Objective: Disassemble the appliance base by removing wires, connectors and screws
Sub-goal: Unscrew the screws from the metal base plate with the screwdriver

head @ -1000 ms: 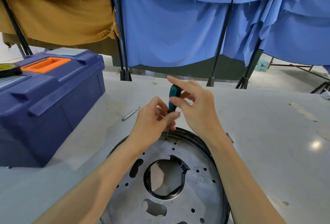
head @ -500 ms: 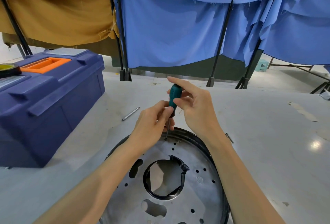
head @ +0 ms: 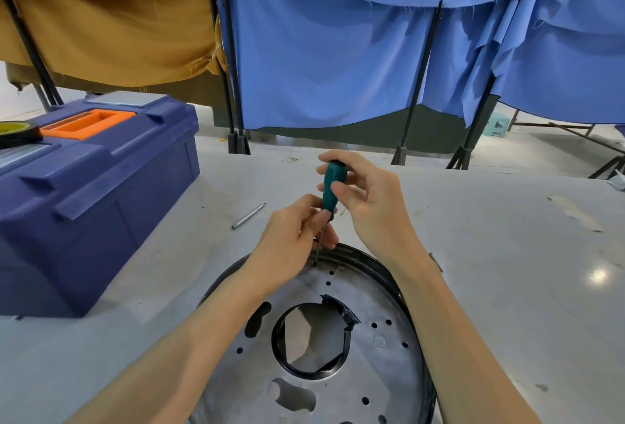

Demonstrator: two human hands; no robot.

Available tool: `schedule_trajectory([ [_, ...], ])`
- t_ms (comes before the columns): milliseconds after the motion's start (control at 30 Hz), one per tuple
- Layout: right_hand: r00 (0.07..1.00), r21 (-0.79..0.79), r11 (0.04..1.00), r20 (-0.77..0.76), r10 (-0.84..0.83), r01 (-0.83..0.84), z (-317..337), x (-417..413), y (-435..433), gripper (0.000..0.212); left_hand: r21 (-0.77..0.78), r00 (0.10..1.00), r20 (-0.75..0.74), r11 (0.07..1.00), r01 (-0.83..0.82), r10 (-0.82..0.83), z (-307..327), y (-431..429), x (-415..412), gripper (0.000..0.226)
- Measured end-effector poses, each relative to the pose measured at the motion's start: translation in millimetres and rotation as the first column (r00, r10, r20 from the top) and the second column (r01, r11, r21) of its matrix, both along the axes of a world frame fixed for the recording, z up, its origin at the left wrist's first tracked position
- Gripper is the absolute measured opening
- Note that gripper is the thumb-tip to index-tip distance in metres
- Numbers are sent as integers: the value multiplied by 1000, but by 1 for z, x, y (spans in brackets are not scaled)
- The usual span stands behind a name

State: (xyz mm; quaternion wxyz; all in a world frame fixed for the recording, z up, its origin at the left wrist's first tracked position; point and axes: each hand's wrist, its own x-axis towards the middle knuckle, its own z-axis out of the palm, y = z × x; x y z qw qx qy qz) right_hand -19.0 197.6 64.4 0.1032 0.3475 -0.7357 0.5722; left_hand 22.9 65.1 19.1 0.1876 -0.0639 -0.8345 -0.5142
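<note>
One blue toolbox [head: 101,187] crowds the left of the table [head: 507,271]; one loose metal pin [head: 248,216] lies beside it. The left hand [head: 291,241] pinches the single screwdriver [head: 333,183] by its shaft, the right hand [head: 375,207] grips its green handle, and the tip rests at the far rim of the one round appliance base [head: 378,373]. Bare tabletop opens rightward.

Teal-handled screwdriver [head: 333,187], grey metal base [head: 378,373] with black rim, navy toolbox [head: 101,193] with orange handle, blue curtain [head: 338,61], mustard curtain [head: 111,24]

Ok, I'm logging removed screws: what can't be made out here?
Head view only.
- Screw under teal-handled screwdriver: too small, left hand crowding it.
- Round grey metal appliance base: near side cut by bottom edge.
- Yellow-and-black tape roll on blue plastic toolbox: cut by left edge.
</note>
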Motion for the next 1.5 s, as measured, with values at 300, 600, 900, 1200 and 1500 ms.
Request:
schedule_trajectory([
  [300,1000,-5,1000,-11,-1,1,0,-2,0,50,21,999,-24,999,32,-32,3,1,3,18],
  [600,999,22,999,-43,-33,34,-1,-1,-2,51,94,1000,-15,995,-16,17,3,0,4,29],
  [900,998,10,999,-43,-34,35,-2,0,-3,31,29,997,-9,997,-72,72,2,-1,2,24],
  [1200,999,-33,999,15,40,-40,0,2,-2,32,54,1000,11,999,7,-8,3,-1,2,12],
  [1500,1000,-37,999,13,22,-21,1,-1,1,54,11,1000,-2,1000,6,-6,1,-1,3,21],
])
